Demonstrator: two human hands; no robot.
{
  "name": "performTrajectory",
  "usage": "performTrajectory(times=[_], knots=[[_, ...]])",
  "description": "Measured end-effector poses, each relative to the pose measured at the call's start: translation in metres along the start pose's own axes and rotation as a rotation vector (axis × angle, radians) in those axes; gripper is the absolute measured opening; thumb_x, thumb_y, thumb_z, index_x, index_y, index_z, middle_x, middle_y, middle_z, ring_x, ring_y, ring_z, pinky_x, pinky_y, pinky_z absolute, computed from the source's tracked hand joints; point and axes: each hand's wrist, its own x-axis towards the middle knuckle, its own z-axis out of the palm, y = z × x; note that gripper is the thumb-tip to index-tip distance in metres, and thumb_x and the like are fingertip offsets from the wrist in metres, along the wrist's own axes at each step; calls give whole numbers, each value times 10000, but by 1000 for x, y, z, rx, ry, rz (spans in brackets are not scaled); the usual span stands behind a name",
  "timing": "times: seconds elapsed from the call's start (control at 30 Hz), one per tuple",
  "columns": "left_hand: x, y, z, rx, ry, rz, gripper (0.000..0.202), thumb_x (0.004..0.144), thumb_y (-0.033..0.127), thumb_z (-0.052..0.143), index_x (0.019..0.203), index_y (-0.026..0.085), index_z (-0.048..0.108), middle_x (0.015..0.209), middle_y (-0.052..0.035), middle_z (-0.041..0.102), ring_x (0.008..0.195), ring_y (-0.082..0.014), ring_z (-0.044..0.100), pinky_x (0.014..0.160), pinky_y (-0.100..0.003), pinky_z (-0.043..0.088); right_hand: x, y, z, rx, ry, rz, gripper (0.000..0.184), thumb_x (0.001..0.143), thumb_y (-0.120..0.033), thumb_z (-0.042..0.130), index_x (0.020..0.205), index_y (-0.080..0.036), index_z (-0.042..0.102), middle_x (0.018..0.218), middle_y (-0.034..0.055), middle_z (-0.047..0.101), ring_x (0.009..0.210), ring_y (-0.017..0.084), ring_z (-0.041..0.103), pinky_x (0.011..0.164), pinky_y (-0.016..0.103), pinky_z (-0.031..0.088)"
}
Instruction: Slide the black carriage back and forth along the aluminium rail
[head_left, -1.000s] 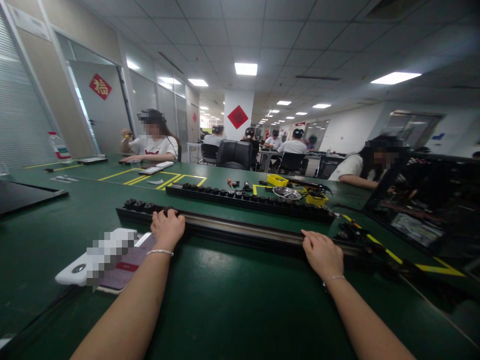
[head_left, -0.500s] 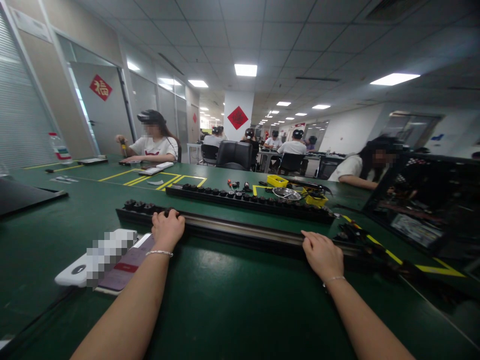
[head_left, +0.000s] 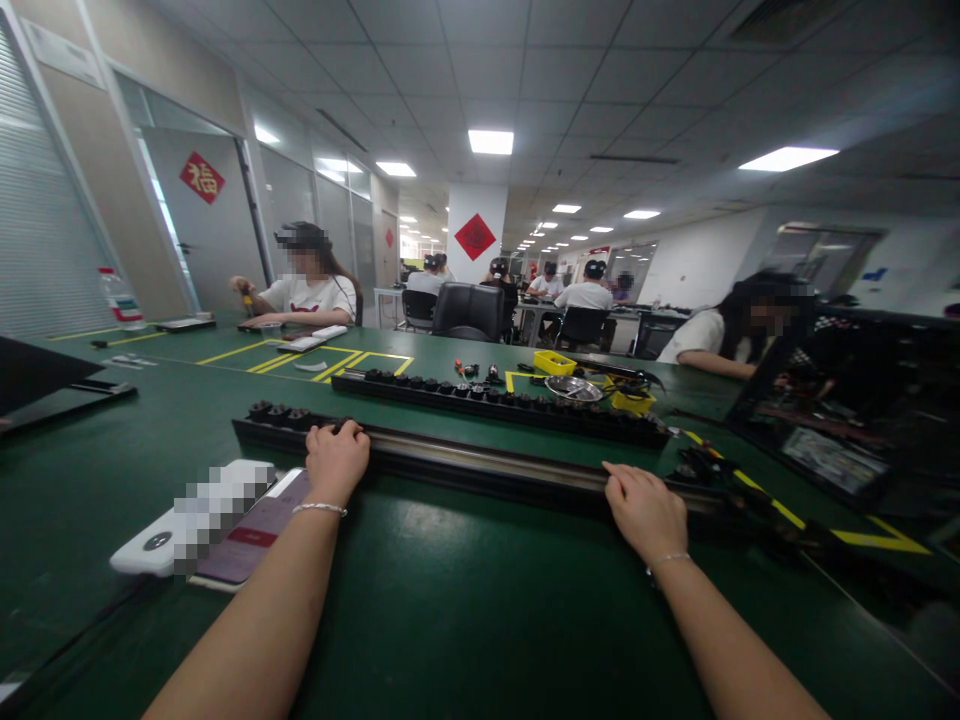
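Observation:
A long black rail [head_left: 480, 462] with a bare metallic channel lies across the green table in front of me. My left hand [head_left: 337, 462] is closed over its left part, beside a few small black round parts [head_left: 279, 414] seated at that end. Toward the other end, my right hand [head_left: 646, 510] grips the rail's near edge, its fingertips resting on top. Its thumb and part of its fingers are hidden. Behind this rail lies a second black rail [head_left: 487, 400], lined with several black round parts.
A white power bank [head_left: 150, 550] and a phone [head_left: 232, 550] lie left of my left forearm. A metal dish [head_left: 574, 388], yellow trays [head_left: 555, 362] and cables sit farther back. Dark clutter [head_left: 705, 465] lies at the rail's right end. Co-workers sit around the table.
Both of my hands stay in place on the rail. At the far left, a dark panel has tilted up from the table.

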Motion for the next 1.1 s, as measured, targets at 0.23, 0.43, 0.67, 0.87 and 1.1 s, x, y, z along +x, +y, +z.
performTrajectory(times=[0.23, 0.43, 0.67, 0.87, 1.1], knots=[[-1, 1, -2, 17, -2, 1, 338, 833, 314, 383, 1026, 229, 647, 1196, -154, 514, 1213, -328, 371, 926, -443, 393, 1, 2, 1, 13, -4, -7, 463, 871, -333, 255, 1187, -288, 591, 1230, -3, 590, 1156, 205, 475, 875, 400, 391], [-4, 4, -1, 15, 15, 16, 405, 856, 295, 347, 1207, 233, 538, 1189, -173, 528, 1241, -336, 364, 931, -462, 384, 1, 2, 1, 14, -11, -4, 460, 871, -331, 260, 1187, -289, 592, 1233, -1, 588, 1156, 207, 473, 874, 402, 392], [-3, 2, 6, 32, 100, 35, 534, 834, 278, 376, 1300, 18, 393, 1165, -234, 557, 1237, -330, 385, 1003, -428, 333, 2, 3, 5, 14, 15, -7, 444, 869, -329, 280, 1170, -291, 604, 1227, -7, 592, 1144, 200, 481, 888, 387, 384], [-3, 1, 8, -7, 113, 43, 492, 839, 262, 354, 1257, 15, 431, 1176, -234, 548, 1228, -324, 387, 1004, -431, 335, 1, 2, 4, 28, 14, 5, 445, 870, -333, 278, 1175, -300, 600, 1227, -6, 592, 1149, 205, 475, 885, 399, 381], [-3, 4, 2, -55, 56, 23, 418, 842, 259, 338, 1211, 108, 466, 1160, -174, 546, 1169, -286, 430, 960, -410, 385, 0, 1, 1, 20, 3, 11, 447, 869, -335, 276, 1181, -302, 594, 1228, -18, 591, 1156, 197, 474, 883, 399, 387]])
